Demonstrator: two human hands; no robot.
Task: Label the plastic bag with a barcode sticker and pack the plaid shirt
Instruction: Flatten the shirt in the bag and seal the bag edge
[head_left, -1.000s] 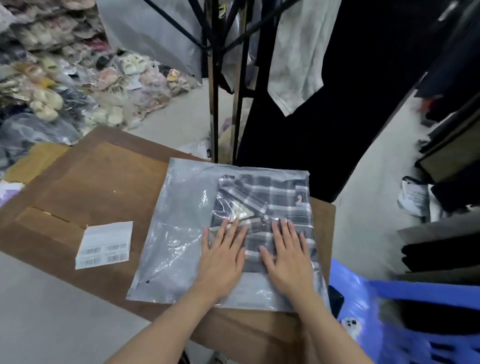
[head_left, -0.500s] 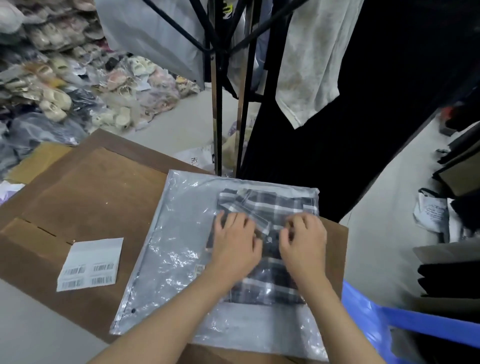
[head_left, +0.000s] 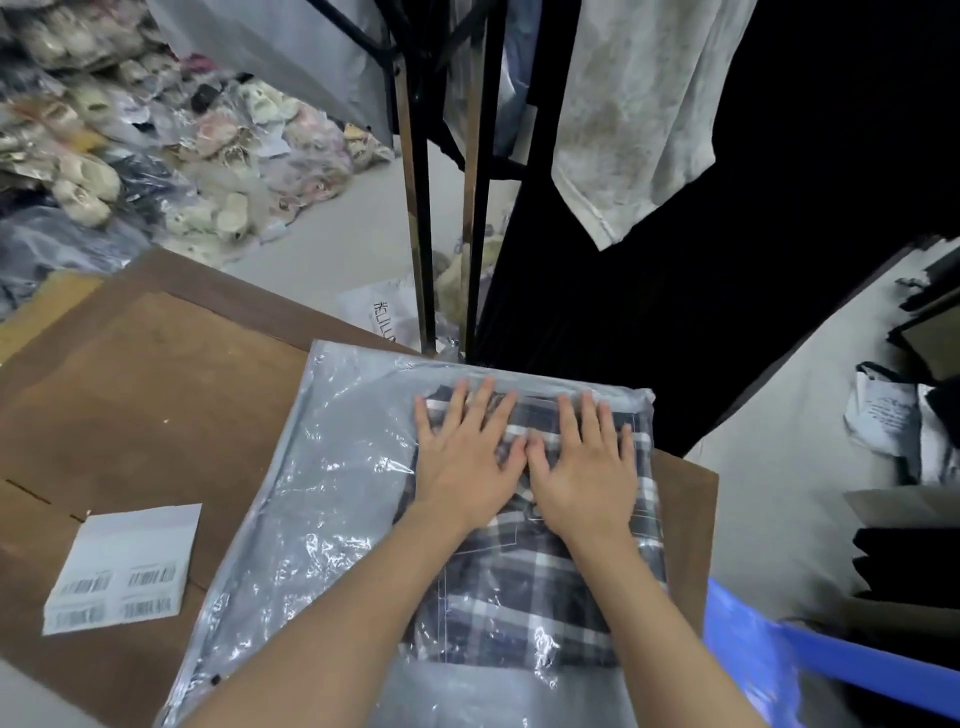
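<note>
A clear plastic bag (head_left: 332, 493) lies flat on a brown cardboard sheet (head_left: 156, 415). Inside its right half sits the folded plaid shirt (head_left: 519, 597), dark with white stripes. My left hand (head_left: 462, 457) and my right hand (head_left: 584, 462) lie side by side, palms down, fingers spread, pressing on the bag over the shirt's far end. Neither hand holds anything. A white sheet of barcode stickers (head_left: 122, 569) rests on the cardboard to the left of the bag.
A black clothes rack (head_left: 421, 208) with hanging garments stands just beyond the cardboard. Bagged goods are heaped on the floor at far left (head_left: 156, 145). A blue plastic crate (head_left: 831, 670) sits at lower right, dark stacked items further right.
Both hands slid away from me along the bag, from the shirt's near part to its far end, and the fingers are flat and spread again after curling half a second ago.
</note>
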